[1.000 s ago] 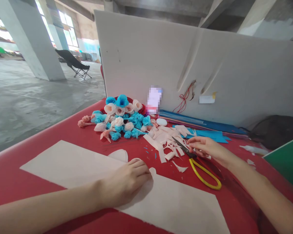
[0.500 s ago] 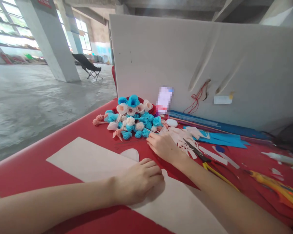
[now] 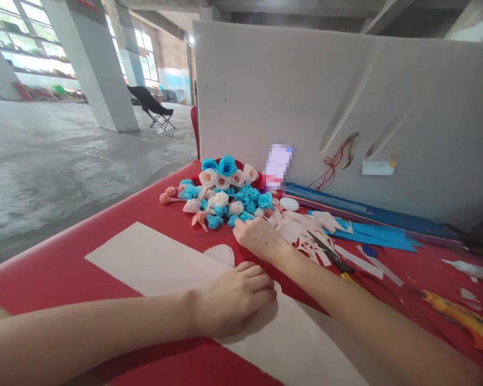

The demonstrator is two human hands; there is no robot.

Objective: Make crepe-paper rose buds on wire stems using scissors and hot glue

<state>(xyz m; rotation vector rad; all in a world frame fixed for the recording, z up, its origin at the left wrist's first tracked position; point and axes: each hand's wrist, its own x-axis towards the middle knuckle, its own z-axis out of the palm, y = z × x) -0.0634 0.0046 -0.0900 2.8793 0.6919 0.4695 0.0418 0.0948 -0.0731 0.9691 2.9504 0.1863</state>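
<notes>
My left hand (image 3: 237,297) lies across a long sheet of pale pink paper (image 3: 145,262), fingers curled in and closed; whatever they may hold is hidden under the hand. A small rounded pale edge (image 3: 279,288) shows beside its knuckles. Farther forward, my right hand (image 3: 261,238) is closed too, its fingertips low over the red table at the front of a pile of blue, cream and pink paper flowers (image 3: 235,206). What those fingers pinch, if anything, I cannot make out. A rounded pale paper piece (image 3: 221,254) pokes out behind the sheet.
Right of my hands lie cut paper scraps (image 3: 293,228), black-bladed scissors (image 3: 330,252), blue paper strips (image 3: 378,236), a yellow glue gun (image 3: 459,316) and a white-tipped tube (image 3: 470,271). A phone (image 3: 278,166) leans on the white panel (image 3: 285,96) behind.
My right hand has shifted left and slightly down along the front of the flowers. The left hand stays on the paper. The whole view has swung a little left.
</notes>
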